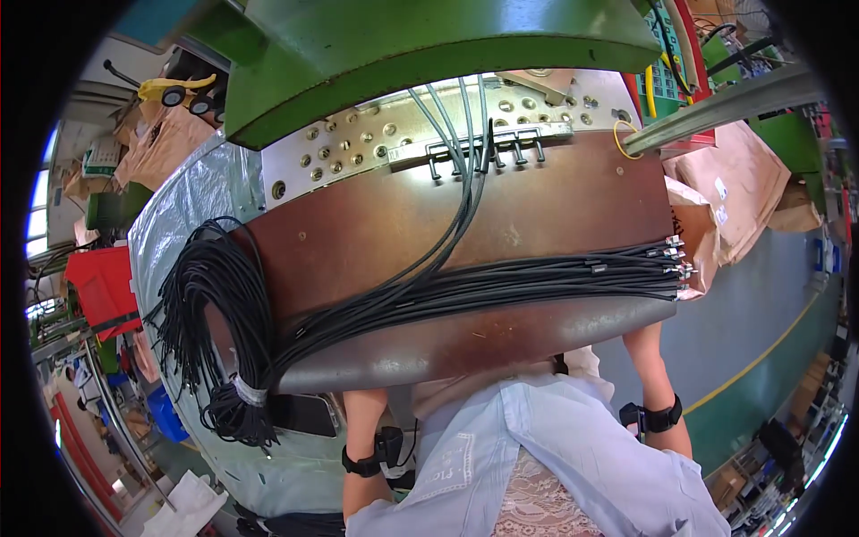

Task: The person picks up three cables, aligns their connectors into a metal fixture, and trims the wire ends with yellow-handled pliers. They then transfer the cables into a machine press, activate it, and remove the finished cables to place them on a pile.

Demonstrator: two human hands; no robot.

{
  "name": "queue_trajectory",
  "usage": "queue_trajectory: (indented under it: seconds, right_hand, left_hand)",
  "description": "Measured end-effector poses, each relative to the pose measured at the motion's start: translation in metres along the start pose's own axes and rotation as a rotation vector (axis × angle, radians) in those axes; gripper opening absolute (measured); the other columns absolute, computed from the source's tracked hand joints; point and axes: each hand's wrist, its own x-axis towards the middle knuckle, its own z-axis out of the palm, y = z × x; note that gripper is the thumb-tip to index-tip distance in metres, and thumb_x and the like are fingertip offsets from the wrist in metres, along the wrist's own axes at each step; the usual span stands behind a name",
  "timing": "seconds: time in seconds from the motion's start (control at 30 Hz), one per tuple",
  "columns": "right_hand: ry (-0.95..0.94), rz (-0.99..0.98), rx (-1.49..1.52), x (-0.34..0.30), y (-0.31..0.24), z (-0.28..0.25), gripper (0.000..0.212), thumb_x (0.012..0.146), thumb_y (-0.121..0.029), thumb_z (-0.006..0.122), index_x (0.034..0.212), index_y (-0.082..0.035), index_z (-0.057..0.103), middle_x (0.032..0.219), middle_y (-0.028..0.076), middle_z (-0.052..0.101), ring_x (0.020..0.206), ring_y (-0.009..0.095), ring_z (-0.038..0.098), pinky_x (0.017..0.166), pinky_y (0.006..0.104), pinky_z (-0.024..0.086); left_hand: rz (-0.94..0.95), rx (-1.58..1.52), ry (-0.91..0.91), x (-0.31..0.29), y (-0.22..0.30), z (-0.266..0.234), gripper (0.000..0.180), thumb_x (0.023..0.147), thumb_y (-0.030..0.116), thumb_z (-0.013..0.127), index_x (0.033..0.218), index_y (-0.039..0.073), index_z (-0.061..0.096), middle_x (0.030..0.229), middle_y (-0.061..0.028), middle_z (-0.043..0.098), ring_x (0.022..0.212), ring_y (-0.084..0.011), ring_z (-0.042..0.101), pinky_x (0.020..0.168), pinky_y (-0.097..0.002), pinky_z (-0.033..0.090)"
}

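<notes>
Dozens of thin black cables (465, 286) lie floppy across frame centre; I'd grab near the taped loop (249, 391). Both hands are hidden under the steel plate (537, 215), fingers unclear.

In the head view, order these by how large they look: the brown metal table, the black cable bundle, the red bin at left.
1. brown metal table
2. black cable bundle
3. red bin, though it stands farther away, so its real size is unsure.

At the lower middle of the frame the person wears a pale blue short-sleeved shirt (546, 447) open over a white lace top (537, 506). Each forearm carries a black strap with a small black device: left band (371, 456), right band (658, 416).
</notes>
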Motion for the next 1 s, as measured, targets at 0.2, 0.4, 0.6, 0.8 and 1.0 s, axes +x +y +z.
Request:
queue_trajectory:
  seconds: [0.2,0.4,0.6,0.8,1.0]
  right_hand:
    - [-0.985,-0.037,-0.182,0.053,-0.106,-0.093,0.026,0.080,-0.018,0.065,0.102,-0.003,0.063,0.094,0.017,0.065,0.090,0.034,0.061,0.078,0.0407,0.049]
    - [-0.256,-0.661,-0.039,0.174,-0.186,-0.028,0.027,0.077,-0.007,0.063,0.103,-0.004,0.062,0.110,0.014,0.061,0.100,0.033,0.058,0.087,0.0378,0.046]
    - [-0.037,-0.921,-0.156,0.201,-0.156,-0.005,0.026,0.073,0.002,0.060,0.098,-0.003,0.061,0.100,0.013,0.061,0.094,0.031,0.058,0.088,0.0367,0.045]
    - [0.202,-0.433,-0.036,0.150,-0.101,-0.085,0.037,0.073,0.004,0.062,0.109,-0.001,0.058,0.100,0.012,0.060,0.094,0.029,0.058,0.089,0.0356,0.045]
    - [0.261,-0.058,-0.256,0.048,-0.004,-0.101,0.055,0.085,-0.009,0.060,0.136,-0.007,0.038,0.139,0.013,0.039,0.123,0.032,0.044,0.098,0.0435,0.038]
  left_hand:
    - [0.098,-0.195,-0.890,0.039,0.099,-0.073,0.036,0.086,0.024,0.058,0.114,0.000,0.058,0.113,-0.0157,0.061,0.107,-0.0345,0.056,0.091,-0.0376,0.043]
    - [0.799,-0.446,-0.486,0.083,0.195,-0.048,0.057,0.087,0.035,0.058,0.130,0.000,0.043,0.136,-0.0187,0.042,0.127,-0.0345,0.040,0.102,-0.0412,0.035]
    - [0.435,0.566,0.132,0.096,0.172,-0.033,0.064,0.075,0.037,0.066,0.126,0.004,0.046,0.136,-0.0170,0.040,0.124,-0.0324,0.041,0.094,-0.0430,0.039]
    - [0.449,0.338,0.073,0.097,0.125,-0.082,0.038,0.073,0.019,0.071,0.107,0.006,0.062,0.111,-0.0100,0.062,0.102,-0.0241,0.058,0.082,-0.0345,0.046]
    - [-0.129,-0.424,-0.245,0.122,0.123,-0.100,0.023,0.082,0.018,0.068,0.100,0.004,0.066,0.105,-0.0055,0.066,0.094,-0.0192,0.061,0.087,-0.0340,0.046]
